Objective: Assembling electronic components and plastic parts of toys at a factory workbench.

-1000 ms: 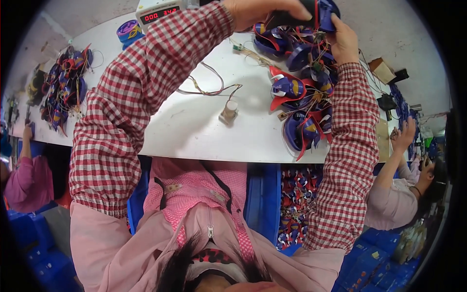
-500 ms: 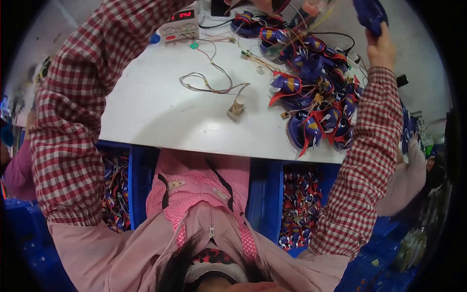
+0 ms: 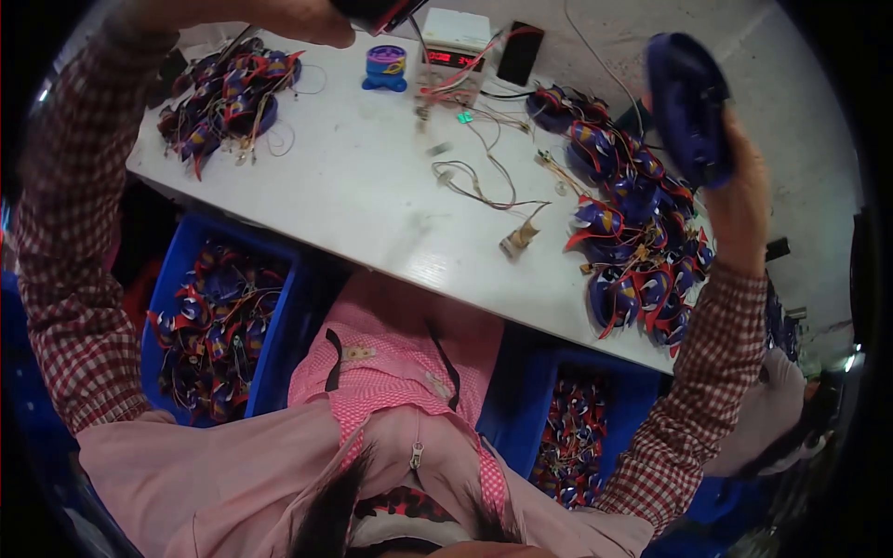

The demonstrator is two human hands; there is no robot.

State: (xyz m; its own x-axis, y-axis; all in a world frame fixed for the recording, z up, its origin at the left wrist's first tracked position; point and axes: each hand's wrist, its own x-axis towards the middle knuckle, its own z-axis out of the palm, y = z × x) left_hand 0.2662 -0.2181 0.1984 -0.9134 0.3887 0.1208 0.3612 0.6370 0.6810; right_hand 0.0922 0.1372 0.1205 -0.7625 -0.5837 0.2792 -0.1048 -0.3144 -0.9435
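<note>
My right hand, raised at the right above the table, grips a dark blue oval plastic shell by its side. At the top edge, my left hand is partly cut off. Its fingers close on a dark object with a red edge, whose kind I cannot make out. Below my right hand lies a heap of blue and red plastic pieces with wires. A small beige part on a cable rests on the table.
A power supply with a red display stands at the back, a black phone beside it. A blue and purple container and another wired heap are left. Blue bins of pieces flank my lap.
The view has turned left, bringing the left heap and the left bin into sight. My right hand has lowered with the shell, and my left hand has moved leftward.
</note>
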